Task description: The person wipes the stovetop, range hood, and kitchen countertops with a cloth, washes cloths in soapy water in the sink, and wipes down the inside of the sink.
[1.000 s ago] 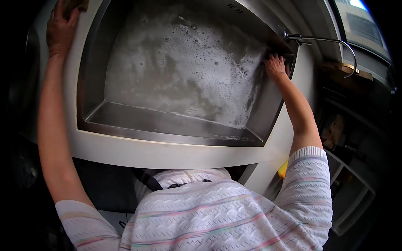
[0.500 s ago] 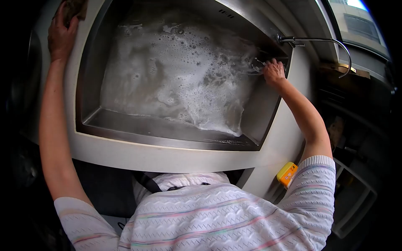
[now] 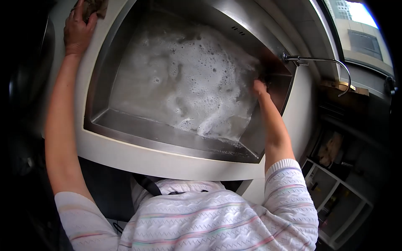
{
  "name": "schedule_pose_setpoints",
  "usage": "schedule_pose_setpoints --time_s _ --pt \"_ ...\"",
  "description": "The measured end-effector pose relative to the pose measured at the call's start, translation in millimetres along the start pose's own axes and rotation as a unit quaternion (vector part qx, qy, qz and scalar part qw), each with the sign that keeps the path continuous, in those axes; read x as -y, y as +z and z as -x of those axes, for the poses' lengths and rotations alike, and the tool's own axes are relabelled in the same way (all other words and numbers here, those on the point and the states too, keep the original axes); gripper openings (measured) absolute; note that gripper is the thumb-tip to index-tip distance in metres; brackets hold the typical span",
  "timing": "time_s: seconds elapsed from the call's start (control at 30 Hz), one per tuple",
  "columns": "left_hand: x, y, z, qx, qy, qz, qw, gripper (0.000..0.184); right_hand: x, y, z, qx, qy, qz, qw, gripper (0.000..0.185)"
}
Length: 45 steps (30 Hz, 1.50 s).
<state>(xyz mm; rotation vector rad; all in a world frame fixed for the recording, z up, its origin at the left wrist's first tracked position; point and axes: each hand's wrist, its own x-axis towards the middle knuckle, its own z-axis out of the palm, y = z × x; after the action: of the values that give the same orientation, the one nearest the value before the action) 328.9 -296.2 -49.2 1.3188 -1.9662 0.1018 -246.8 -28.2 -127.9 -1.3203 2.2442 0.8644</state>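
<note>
Soapy water (image 3: 201,71) with white foam and bubbles covers much of the floor of a large steel sink (image 3: 142,127). My right hand (image 3: 260,87) is down inside the sink near its right wall, below the tap; its fingers are hidden in shadow and water, so what they hold cannot be made out. At the upper left, my left hand (image 3: 78,31) rests with fingers spread on the pale counter (image 3: 121,152), its fingertips against a crumpled brown item (image 3: 93,7).
A thin curved chrome tap (image 3: 326,60) rises behind the sink's right corner. Further right are a window (image 3: 364,42), a brown board-like item (image 3: 347,88) and an open shelf frame (image 3: 335,196) below.
My right hand has gone from the sink's right wall down towards the water, nearer to me. The foam has shifted. The view has turned slightly, and the yellow-orange pack is out of sight.
</note>
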Motion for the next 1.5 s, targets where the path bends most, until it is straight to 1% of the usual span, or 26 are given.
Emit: schedule_pose_setpoints --time_s 0.07,0.13,0.17,0.2,0.23,0.27,0.3,0.33,0.37,0.4,0.47,0.57,0.6,0.67,0.73,0.8,0.87,0.97,1.03,1.07,1.13,1.2,1.27,1.33,1.43,1.5 --pt "-3 -2 -4 -0.01 0.004 -0.026 1.0 0.052 -17 52 -22 -0.122 -0.066 -0.024 0.99 0.024" --pt "-7 -4 -8 0.002 -0.008 -0.028 1.0 0.053 3 32 13 -0.093 0.06 -0.109 0.988 0.02" --pt "-10 -5 -11 0.0 -0.008 -0.026 1.0 0.053 3 31 17 -0.108 0.095 -0.269 0.953 0.016" --pt "-12 -6 -13 -0.002 -0.009 -0.023 1.0 0.053 1 30 20 -0.118 0.126 -0.42 0.891 0.012" --pt "-15 -7 -13 -0.002 -0.01 -0.019 1.0 0.054 -4 29 21 -0.122 0.155 -0.56 0.804 0.009" --pt "-17 -8 -15 -0.004 -0.009 -0.021 1.0 0.054 -9 28 21 -0.122 0.182 -0.684 0.695 0.007" --pt "-18 -8 -15 -0.005 -0.008 -0.021 1.0 0.054 -26 24 14 -0.099 0.179 -0.771 0.603 0.006" --pt "-19 -8 -15 -0.006 -0.008 -0.021 1.0 0.055 -21 -3 26 -0.144 0.18 -0.829 0.509 0.011" --pt "-20 -7 -14 -0.004 -0.009 -0.021 1.0 0.055 -43 -5 11 -0.118 0.148 -0.888 0.42 0.016" --pt "-19 -6 -13 -0.001 -0.011 -0.021 1.0 0.055 -50 -21 8 -0.135 0.145 -0.912 0.36 0.018" --pt "-20 -7 -13 0.001 -0.015 -0.016 1.0 0.055 -50 -52 12 -0.146 0.136 -0.923 0.33 0.014" --pt "-26 -5 -13 0.003 -0.028 -0.012 1.0 0.056 -53 -30 -21 -0.001 -0.032 -0.939 0.343 0.012" --pt "-26 -3 -12 0.002 -0.034 -0.017 0.999 0.056 -17 -46 -13 -0.048 -0.004 -0.92 0.389 0.011" --pt "-29 -2 -13 0.005 -0.039 -0.019 0.999 0.056 54 -83 -3 -0.126 -0.031 -0.856 0.501 0.013" --pt "-31 -5 -13 0.007 -0.04 -0.013 0.999 0.056 124 -123 6 -0.156 -0.125 -0.734 0.649 0.02" --pt "-29 -5 -12 0.004 -0.046 -0.017 0.999 0.056 190 -158 11 -0.162 -0.201 -0.626 0.735 0.024" --pt "-29 -4 -13 0.006 -0.05 -0.016 0.999 0.056 238 -182 13 -0.24 -0.291 -0.489 0.787 0.025" --pt "-29 -5 -14 -0.005 -0.039 -0.011 0.999 0.057 254 -192 7 -0.271 -0.33 -0.368 0.826 0.026" --pt "-30 -5 -15 -0.003 -0.04 -0.01 0.999 0.057 218 -184 11 -0.278 -0.338 -0.354 0.827 0.025" --pt "-31 -6 -15 0.002 -0.044 -0.01 0.999 0.058 191 -183 22 -0.255 -0.261 -0.329 0.871 0.022" --pt "-33 -8 -16 0.011 -0.056 -0.007 0.998 0.058 122 -155 18 -0.269 -0.193 -0.281 0.901 0.02" --pt "-36 -10 -18 0.021 -0.068 0.001 0.997 0.058 62 -128 22 -0.276 -0.117 -0.284 0.911 0.019" --pt "-36 -10 -20 0.017 -0.06 -0.005 0.998 0.058 49 -124 23 -0.311 -0.137 -0.299 0.892 0.02" --pt "-37 -10 -20 0.008 -0.056 -0.007 0.998 0.059 69 -139 20 -0.33 -0.191 -0.326 0.865 0.02" --pt "-38 -6 -15 0.003 -0.057 -0.002 0.998 0.059 170 -198 41 -0.278 -0.229 -0.348 0.866 0.022" --pt "-33 -5 -13 0.009 -0.065 -0.01 0.998 0.059 227 -199 14 -0.295 -0.307 -0.357 0.831 0.027"
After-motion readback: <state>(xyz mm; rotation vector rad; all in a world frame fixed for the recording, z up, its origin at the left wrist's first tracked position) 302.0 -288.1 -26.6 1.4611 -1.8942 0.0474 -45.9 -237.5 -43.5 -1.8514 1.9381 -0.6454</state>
